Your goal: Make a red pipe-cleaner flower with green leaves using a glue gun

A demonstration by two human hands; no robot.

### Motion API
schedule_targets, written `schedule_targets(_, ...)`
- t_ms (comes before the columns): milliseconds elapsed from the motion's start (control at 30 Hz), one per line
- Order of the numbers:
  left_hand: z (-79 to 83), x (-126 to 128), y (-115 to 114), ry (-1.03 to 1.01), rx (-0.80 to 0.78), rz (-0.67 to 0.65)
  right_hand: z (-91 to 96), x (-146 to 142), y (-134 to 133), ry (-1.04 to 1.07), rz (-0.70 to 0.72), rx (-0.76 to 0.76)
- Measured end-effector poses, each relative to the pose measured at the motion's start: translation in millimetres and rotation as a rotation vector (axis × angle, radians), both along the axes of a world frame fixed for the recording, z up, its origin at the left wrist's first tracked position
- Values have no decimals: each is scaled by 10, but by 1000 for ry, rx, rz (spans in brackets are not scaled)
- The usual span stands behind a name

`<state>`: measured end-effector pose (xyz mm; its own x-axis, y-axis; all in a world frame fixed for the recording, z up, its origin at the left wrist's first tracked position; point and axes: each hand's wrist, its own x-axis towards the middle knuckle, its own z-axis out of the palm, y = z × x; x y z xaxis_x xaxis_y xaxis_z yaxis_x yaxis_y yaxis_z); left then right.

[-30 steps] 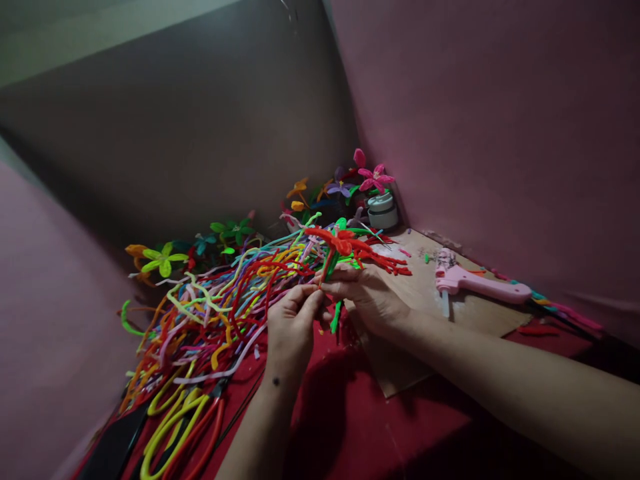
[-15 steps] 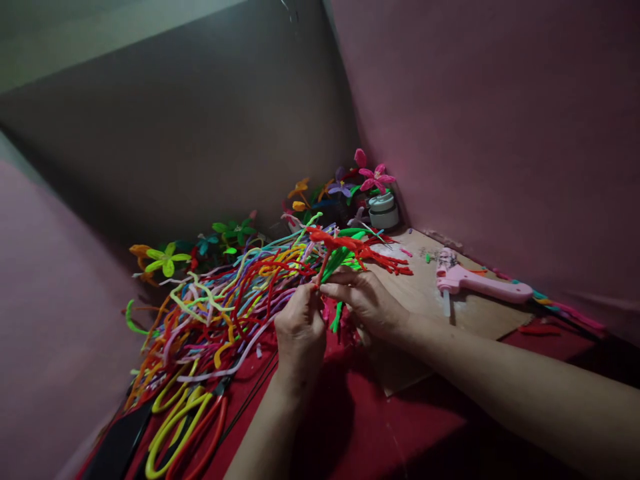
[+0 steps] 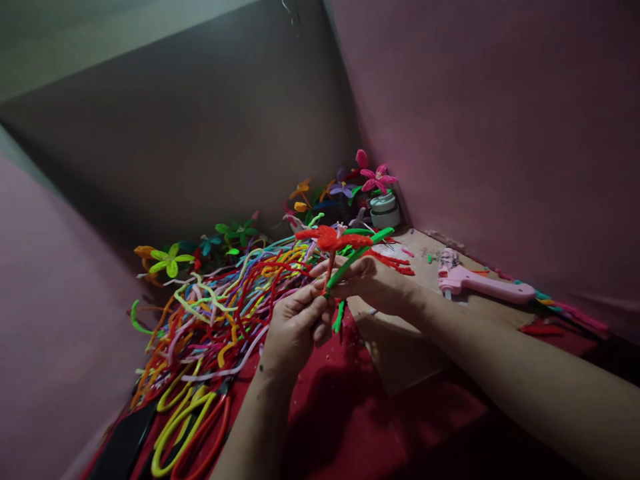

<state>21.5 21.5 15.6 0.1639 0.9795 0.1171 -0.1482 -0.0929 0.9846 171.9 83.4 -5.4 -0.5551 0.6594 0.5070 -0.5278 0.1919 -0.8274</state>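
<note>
A red pipe-cleaner flower (image 3: 331, 238) stands upright on its thin stem just above my two hands. My left hand (image 3: 296, 324) is closed, pinching the lower part of that stem. My right hand (image 3: 365, 280) is closed too, holding a green pipe cleaner (image 3: 360, 251) that slants up to the right beside the stem; its lower end sticks out below my fingers. Both hands meet over the red cloth (image 3: 345, 413), right of a big heap of loose coloured pipe cleaners (image 3: 220, 300).
A pink glue gun (image 3: 483, 283) lies on a cardboard sheet (image 3: 400, 347) at the right. Finished flowers (image 3: 373, 179) and a small white pot (image 3: 385, 212) stand in the far corner, more flowers (image 3: 170, 260) along the back wall. Red-handled pliers (image 3: 200, 433) lie bottom left. Pink walls close in.
Both hands have lifted the red flower higher. The green pipe cleaner now slants up to the right in my right hand, which has turned palm inward.
</note>
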Motion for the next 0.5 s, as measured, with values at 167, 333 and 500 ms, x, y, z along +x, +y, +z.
schedule_targets(167,19,-62,4,-122,-170,-182,17,-35,-73,-11,2,-1)
schedule_targets(333,23,-87,17,-52,-160,-165,17,-119,-192,71,-125,-179)
schedule_targets(500,3,37,-6,447,164,148,-40,-199,-226,115,-104,-330)
